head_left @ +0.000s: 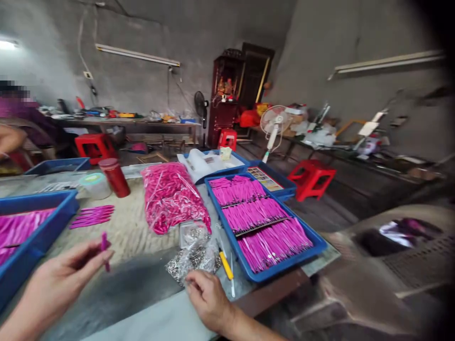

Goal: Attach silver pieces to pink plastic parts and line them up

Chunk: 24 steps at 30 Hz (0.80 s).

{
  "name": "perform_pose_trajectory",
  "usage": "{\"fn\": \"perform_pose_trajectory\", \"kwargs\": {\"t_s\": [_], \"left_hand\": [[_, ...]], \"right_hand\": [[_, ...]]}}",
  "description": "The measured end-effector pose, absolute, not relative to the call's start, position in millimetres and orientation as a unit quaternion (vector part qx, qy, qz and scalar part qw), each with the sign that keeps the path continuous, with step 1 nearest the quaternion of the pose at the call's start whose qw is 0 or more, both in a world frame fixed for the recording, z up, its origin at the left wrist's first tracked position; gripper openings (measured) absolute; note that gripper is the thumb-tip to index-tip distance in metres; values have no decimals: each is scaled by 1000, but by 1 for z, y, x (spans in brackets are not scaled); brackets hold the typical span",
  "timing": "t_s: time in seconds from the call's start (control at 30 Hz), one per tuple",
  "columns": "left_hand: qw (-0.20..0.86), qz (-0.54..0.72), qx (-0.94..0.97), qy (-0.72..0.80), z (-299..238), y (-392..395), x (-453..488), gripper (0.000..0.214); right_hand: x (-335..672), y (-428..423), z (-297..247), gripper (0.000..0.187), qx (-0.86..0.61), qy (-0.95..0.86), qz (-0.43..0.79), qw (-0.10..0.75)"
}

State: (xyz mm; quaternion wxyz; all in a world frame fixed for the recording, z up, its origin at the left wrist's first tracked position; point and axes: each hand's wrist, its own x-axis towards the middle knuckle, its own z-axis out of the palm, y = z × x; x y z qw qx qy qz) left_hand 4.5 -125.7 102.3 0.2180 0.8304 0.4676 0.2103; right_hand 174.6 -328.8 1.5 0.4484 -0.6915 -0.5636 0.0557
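1. Centrally, the table (pixel 135 227) filled the lower left and middle of the frame.
2. Blue tray (pixel 284 267), centre right, held three rows of pink sticks.
3. Pink bag (pixel 170 196) lay at centre, beside the tray.
4. Left hand (pixel 60 284), lower left, pinched a pink piece (pixel 104 246) above the table.
5. Right hand (pixel 208 298), bottom centre, lay curled against the clear bag (pixel 194 258); its grip could not be told.
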Motion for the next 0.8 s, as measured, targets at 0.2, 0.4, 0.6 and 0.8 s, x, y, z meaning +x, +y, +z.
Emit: {"fn": "perform_pose_trajectory", "kwargs": {"t_s": [0.2,0.4,0.6,0.8], "left_hand": [[528,213,774,277,90,-221,74,32],[634,234,691,257,68,-245,95,29],[662,240,649,289,65,-252,92,29],[643,247,641,340,55,-247,78,29]], "right_hand": [[176,-333,30,22,-656,-570,112,481],[183,-348,26,27,-650,-562,156,487],[201,-366,39,26,-652,-587,177,447],[272,-370,71,17,-774,-505,56,378]]}}
